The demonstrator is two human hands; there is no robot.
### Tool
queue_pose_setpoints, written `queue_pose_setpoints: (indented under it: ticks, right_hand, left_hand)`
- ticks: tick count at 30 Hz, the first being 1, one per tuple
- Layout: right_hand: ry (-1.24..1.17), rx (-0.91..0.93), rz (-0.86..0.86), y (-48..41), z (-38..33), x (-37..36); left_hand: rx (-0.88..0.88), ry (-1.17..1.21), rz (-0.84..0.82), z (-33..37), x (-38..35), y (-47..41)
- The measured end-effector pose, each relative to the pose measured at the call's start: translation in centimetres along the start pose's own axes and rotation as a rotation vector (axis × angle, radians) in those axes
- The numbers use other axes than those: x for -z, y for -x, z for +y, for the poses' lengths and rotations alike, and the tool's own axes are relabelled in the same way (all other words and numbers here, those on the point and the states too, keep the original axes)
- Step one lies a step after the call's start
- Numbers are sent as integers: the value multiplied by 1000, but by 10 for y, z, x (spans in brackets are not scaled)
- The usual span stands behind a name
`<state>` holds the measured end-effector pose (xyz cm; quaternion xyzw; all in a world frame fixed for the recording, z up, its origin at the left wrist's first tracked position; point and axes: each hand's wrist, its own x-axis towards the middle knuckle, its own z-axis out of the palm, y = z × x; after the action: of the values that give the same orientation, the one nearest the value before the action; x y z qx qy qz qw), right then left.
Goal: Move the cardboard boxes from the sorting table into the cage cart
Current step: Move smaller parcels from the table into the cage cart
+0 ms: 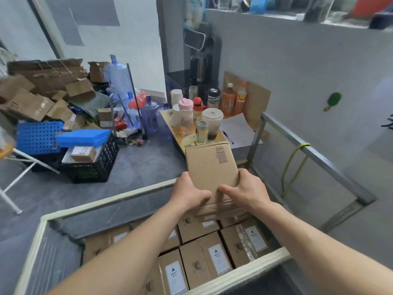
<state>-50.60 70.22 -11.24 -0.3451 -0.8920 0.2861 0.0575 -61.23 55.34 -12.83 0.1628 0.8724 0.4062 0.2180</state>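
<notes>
A plain cardboard box (209, 165) with a barcode label is held above the cage cart (119, 199), over its far side. My left hand (188, 191) grips the box's near left edge, and my right hand (247, 188) grips its near right edge, thumbs on top. Beneath the box, inside the cart, lie several cardboard boxes (214, 256) with white "HEAVY" labels, packed side by side. My forearms reach over the cart's near rail and hide some of those boxes.
A small table (168, 116) crowded with cups and bottles stands just beyond the cart. A black crate (93, 167) and blue bins sit on the floor at left, before a heap of flattened cartons (42, 92). A grey wall runs along the right.
</notes>
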Motion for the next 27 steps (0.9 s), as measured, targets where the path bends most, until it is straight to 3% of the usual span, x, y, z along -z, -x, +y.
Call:
queue_pose_setpoints:
  ticks: [14,27]
  right_hand:
    - [50,-118,-110,-73,21,-76]
    - [67,-217,-354,-163,157,-192]
  left_hand:
    - [104,10,-140,-58,-31,-87]
    - [377,-73,-218,-148,-183,-178]
